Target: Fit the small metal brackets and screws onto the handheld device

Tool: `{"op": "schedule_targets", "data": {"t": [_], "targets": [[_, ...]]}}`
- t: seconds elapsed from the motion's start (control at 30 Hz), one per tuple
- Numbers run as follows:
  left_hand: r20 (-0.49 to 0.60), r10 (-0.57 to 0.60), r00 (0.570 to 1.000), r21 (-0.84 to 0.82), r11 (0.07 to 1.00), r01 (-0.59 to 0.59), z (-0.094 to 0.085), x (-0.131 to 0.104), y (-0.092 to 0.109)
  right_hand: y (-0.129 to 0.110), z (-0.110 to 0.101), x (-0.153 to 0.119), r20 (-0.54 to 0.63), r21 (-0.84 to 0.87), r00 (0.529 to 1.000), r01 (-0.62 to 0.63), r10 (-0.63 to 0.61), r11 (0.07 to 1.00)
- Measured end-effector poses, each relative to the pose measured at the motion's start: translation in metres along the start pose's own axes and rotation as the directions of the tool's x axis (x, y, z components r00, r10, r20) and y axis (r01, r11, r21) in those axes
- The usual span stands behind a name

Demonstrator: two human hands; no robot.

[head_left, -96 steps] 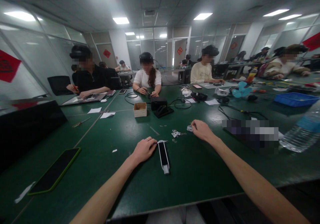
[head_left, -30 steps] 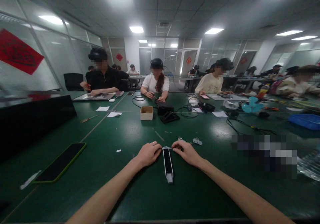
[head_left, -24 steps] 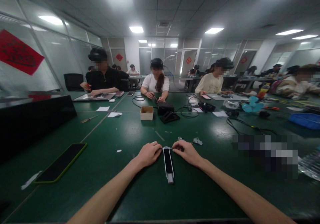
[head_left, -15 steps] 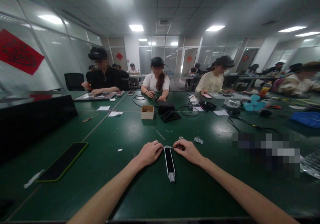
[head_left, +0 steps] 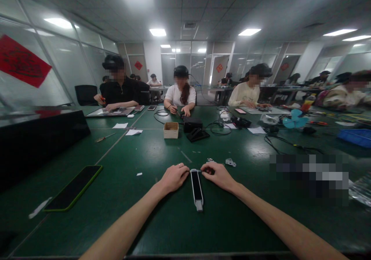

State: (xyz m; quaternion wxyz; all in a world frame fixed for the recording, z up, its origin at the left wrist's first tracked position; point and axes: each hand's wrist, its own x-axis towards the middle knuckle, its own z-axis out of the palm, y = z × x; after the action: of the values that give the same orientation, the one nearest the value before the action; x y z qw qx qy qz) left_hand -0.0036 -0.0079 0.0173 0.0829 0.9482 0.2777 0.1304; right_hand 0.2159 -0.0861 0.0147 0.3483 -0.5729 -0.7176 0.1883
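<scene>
A long, narrow device with a white rim and a dark middle [head_left: 197, 188] lies on the green table, pointing away from me. A pale block [head_left: 199, 205] forms its near end. Across its far end runs a thin grey bar [head_left: 195, 170]. My left hand [head_left: 174, 176] is closed, with thumb and fingers pinching the bar's left end. At the right end, my right hand [head_left: 217, 175] pinches it the same way. The fingertips hide both ends of the bar. Small metal parts [head_left: 230, 162] lie just beyond my right hand.
A green-edged phone [head_left: 74, 187] and a large black panel [head_left: 43, 146] are at left. Farther off are a screwdriver [head_left: 105, 137], a small box [head_left: 171, 130], a black stand [head_left: 198, 135], cables, a blue fan [head_left: 295, 119] and a blue tray [head_left: 355, 136]. Several people sit opposite.
My hands and the narrow device stay practically where they were. Across the table, the person at right has moved a hand from the phone to the work mat.
</scene>
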Motion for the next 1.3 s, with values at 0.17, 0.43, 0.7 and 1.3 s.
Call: {"op": "schedule_targets", "data": {"t": [0.17, 0.43, 0.7, 1.3], "targets": [[-0.003, -0.009, 1.0, -0.005, 1.0, 0.009, -0.001, 0.0, 0.002, -0.002, 0.0, 0.0, -0.002, 0.001, 1.0, -0.016, 0.016, 1.0], [0.02, -0.008, 1.0, -0.015, 1.0, 0.008, -0.003, 0.0, 0.009, -0.005, 0.003, 0.0, 0.019, -0.061, 0.998, 0.062, -0.061, 0.996], [0.013, -0.013, 1.0, -0.016, 1.0, 0.013, -0.002, 0.0, 0.009, -0.004, 0.004, 0.0, 0.018, -0.085, 0.993, 0.115, -0.114, 0.99], [0.051, -0.051, 0.997, 0.001, 0.999, 0.051, -0.002, -0.001, 0.008, 0.025, -0.04, -0.003, 0.079, -0.365, 0.989, 0.142, -0.121, 0.92]]}}
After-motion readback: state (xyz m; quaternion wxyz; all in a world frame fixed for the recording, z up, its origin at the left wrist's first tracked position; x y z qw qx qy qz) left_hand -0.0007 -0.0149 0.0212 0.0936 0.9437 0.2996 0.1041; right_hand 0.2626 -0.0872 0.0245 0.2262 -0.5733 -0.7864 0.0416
